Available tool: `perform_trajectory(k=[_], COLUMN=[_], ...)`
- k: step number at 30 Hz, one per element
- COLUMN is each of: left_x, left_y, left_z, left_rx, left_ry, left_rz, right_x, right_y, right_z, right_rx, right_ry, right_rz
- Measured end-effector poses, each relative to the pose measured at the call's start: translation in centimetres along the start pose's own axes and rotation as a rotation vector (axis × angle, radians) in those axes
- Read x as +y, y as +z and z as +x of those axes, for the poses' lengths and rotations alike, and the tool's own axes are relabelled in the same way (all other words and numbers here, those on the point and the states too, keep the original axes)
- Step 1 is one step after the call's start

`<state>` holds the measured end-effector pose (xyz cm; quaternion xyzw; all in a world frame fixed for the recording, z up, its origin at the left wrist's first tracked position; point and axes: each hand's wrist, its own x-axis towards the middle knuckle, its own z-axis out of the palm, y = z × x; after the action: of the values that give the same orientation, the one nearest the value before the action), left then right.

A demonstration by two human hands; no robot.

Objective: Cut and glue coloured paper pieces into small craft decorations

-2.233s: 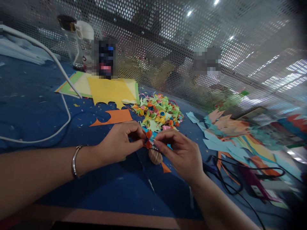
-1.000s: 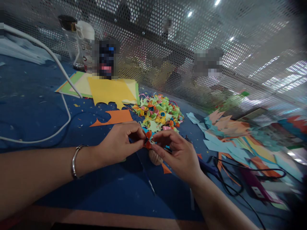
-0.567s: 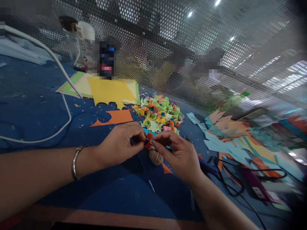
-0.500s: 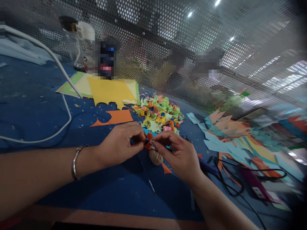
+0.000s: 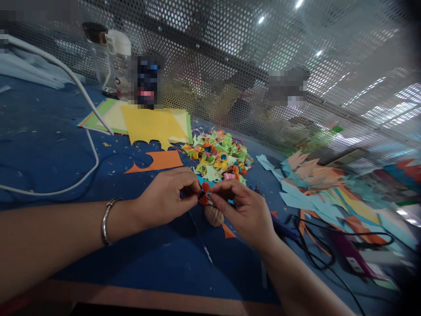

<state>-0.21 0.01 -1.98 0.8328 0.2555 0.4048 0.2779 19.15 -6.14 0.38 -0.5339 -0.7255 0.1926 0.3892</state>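
Works at a blue table [image 5: 108,263], facing a perforated panel [image 5: 197,70]. Has at far left a white cable [image 5: 80,87], curving down and looping back over the tabletop. Has beyond it a dark-lidded bottle [image 5: 98,61] and, just beside, a white-lidded bottle [image 5: 121,68], both upright near the panel. Next, in front of the bottles, shows a paper stack [image 5: 113,116] with a yellow sheet [image 5: 151,123] on top, scalloped along the near edge, and just below that an orange sheet [image 5: 164,160] with a rounded notch.

Wears a bangle [image 5: 105,223] on the left wrist. Curls the left hand [image 5: 167,193] loosely, thumb and forefinger brought together at the left side of a small orange flower [image 5: 205,188], pinching there. Cannot tell what, if anything, runs back inside the curled fingers.

Holds the flower between both hands, above a brown ball [image 5: 214,216] and in front of a heap of paper flowers [image 5: 223,151]. Has a thin brush [image 5: 207,253] lying nearer, and an orange scrap [image 5: 228,231] beside the ball.

Pinches the flower's right side with thumb and forefinger of the right hand [image 5: 248,210], nearly closed, other fingers bent. Farther right, shows pale blue paper [image 5: 305,202], a black cord [image 5: 304,250] and a purple box [image 5: 351,256], partly blurred.
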Motion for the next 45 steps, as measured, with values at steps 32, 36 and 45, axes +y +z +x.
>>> perform_trajectory(k=[32, 36, 45], left_x=[-5.4, -5.2, -1.3], left_y=[4.3, 4.1, 0.0], left_z=[14.5, 14.6, 8.1], left_rx=[0.110, 0.087, -0.470], left_ry=[-0.060, -0.073, -0.154], left_rz=[0.444, 0.452, 0.570], right_x=[3.0, 3.8, 4.4], right_y=[-3.2, -3.6, -3.3], right_z=[1.0, 1.3, 1.4], right_rx=[0.455, 0.330, 0.046], right_ry=[-0.031, 0.034, 0.049], right_rz=[-0.103, -0.153, -0.190])
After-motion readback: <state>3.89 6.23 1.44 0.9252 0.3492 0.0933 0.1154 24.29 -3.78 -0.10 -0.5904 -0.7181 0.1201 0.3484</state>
